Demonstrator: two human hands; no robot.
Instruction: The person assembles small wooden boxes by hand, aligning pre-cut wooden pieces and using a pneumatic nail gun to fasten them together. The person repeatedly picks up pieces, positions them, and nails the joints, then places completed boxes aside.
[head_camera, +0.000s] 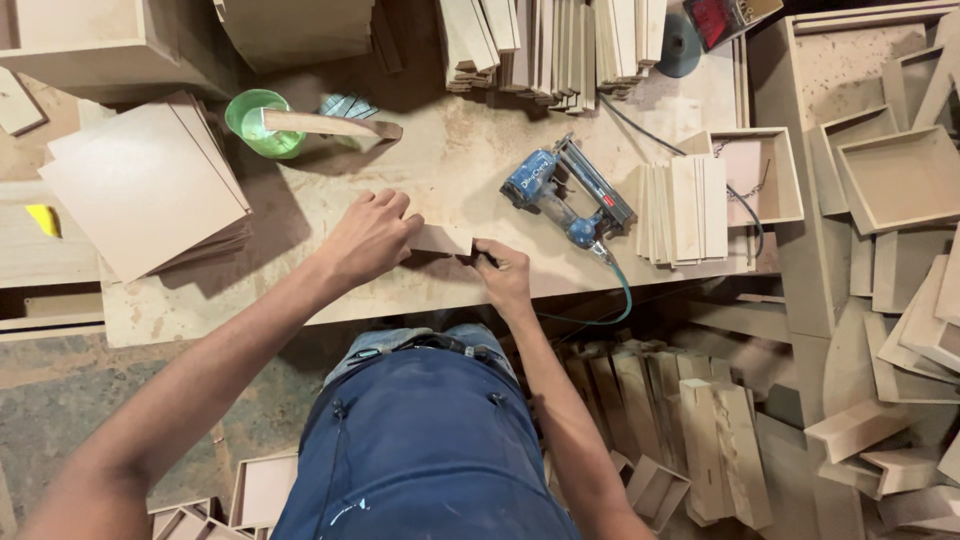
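L hand (372, 236) curled over a small wood strip (440, 240), pressing it at worktop (440, 170) front edge. R hand (503, 276) fingers pinched on a dark pencil-like tool, tip at strip's right end. Blue nail gun (565, 192) just beyond; green cup (262, 122) w/ stick further left.

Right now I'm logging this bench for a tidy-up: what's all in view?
Small board piece: one, tan, bench front, held by both hands.
Nail gun: one, blue, bench centre-right, with hose.
Cup: one, green, bench rear-left, stick inside.
Square panels: stack, tan, bench left.
Strips: bundle, pale, right of gun.
Open trays: several, tan, far right.
Left hand: on piece.
Right hand: holds dark pencil-like tool at piece's end.
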